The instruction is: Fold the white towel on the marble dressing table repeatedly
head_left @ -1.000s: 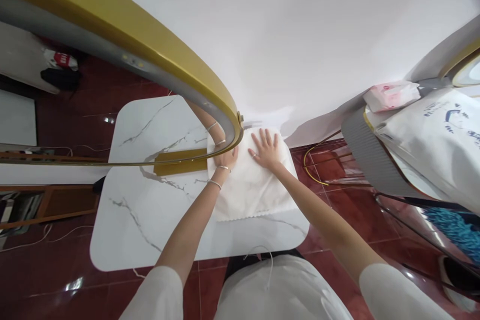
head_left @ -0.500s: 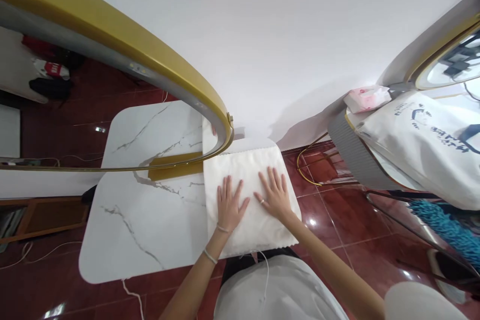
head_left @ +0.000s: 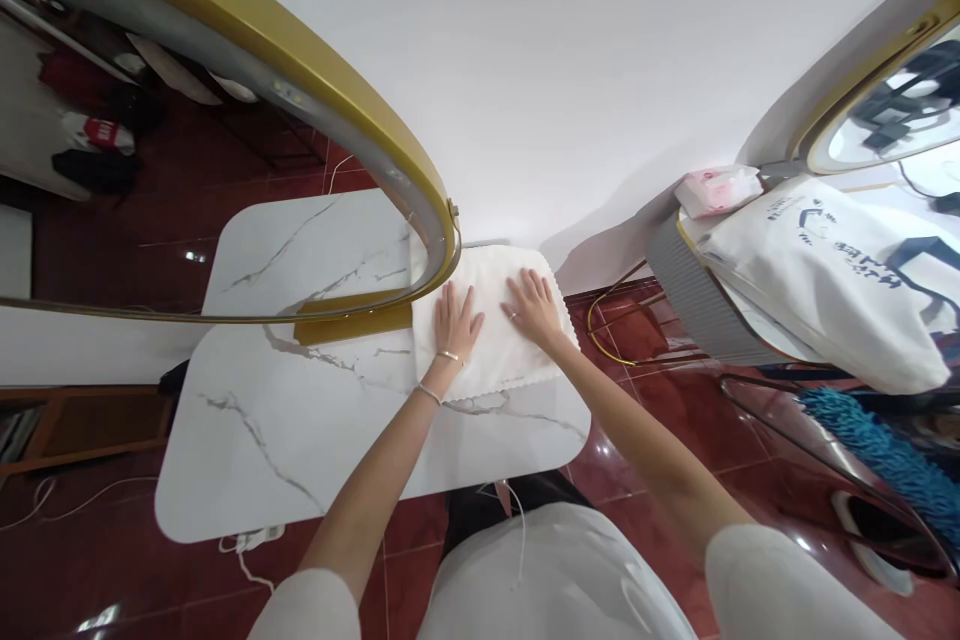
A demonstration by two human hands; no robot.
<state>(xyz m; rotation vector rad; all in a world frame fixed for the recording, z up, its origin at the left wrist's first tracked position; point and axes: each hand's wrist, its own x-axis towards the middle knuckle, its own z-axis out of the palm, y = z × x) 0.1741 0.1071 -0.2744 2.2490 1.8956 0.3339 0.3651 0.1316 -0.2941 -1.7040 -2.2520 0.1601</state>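
Note:
A white cloth (head_left: pixel 491 350) with a scalloped edge lies spread on the right end of the white marble-patterned tabletop (head_left: pixel 255 420), close to the wall. My left hand (head_left: pixel 456 325) rests flat on the cloth's left part, fingers extended and a little apart. On its right part my right hand (head_left: pixel 534 308) also lies flat with spread fingers, a ring on one of them. Both palms press against the fabric, and neither hand grips it. Part of the cloth's left edge is beside the mirror frame.
A large gold-framed mirror (head_left: pixel 352 120) stands on the table at the left, its gold base (head_left: pixel 352 324) on the tabletop. To the right, a second table bears a tissue pack (head_left: pixel 718 192) and a white printed bag (head_left: pixel 825 270). A white cable (head_left: pixel 255 540) hangs below the front edge.
Both hands have slid forward toward the wall, carrying the cloth with them. The front strip of the tabletop, covered before, now shows. The view has shifted slightly.

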